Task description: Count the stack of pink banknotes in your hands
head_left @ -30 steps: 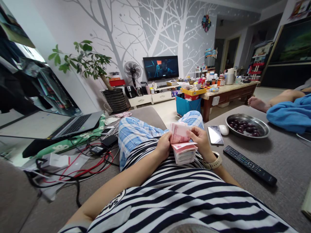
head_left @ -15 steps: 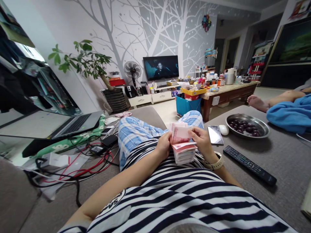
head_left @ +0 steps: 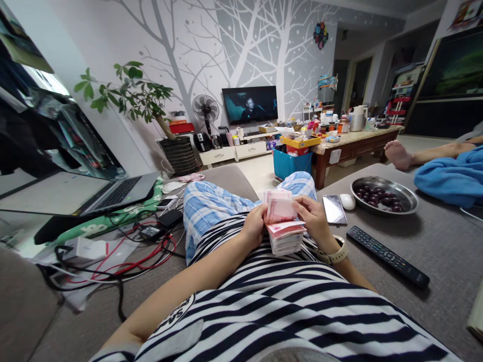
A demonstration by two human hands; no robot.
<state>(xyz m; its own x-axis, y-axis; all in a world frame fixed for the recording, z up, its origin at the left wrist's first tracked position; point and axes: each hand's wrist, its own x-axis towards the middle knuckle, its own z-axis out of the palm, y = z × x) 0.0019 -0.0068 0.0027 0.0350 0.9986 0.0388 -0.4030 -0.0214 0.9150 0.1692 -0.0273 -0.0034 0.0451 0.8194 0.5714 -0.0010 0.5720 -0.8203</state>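
Red-and-pink banknotes [head_left: 279,207] are held up in front of my belly, between both hands. My left hand [head_left: 253,227] is closed on their left edge, thumb over the front. At the upper right edge, the fingers of my right hand [head_left: 314,221] pinch the notes; how many it grips I cannot tell. Just below, a thick stack of banknotes [head_left: 286,244] rests against my striped shirt [head_left: 264,291], its top note red and its pale edges facing me. A light-coloured watch [head_left: 337,254] is on my right wrist.
On the sofa to my right lie a phone [head_left: 334,209], a white mouse [head_left: 347,201], a remote [head_left: 388,257] and a steel bowl [head_left: 413,205] of dark round fruit. Another person's foot [head_left: 398,155] is beyond. Left are tangled cables [head_left: 162,251] and a laptop [head_left: 121,192].
My hands stay almost in place, with the held notes shifted very slightly. The other person's foot at the right has turned more upright.
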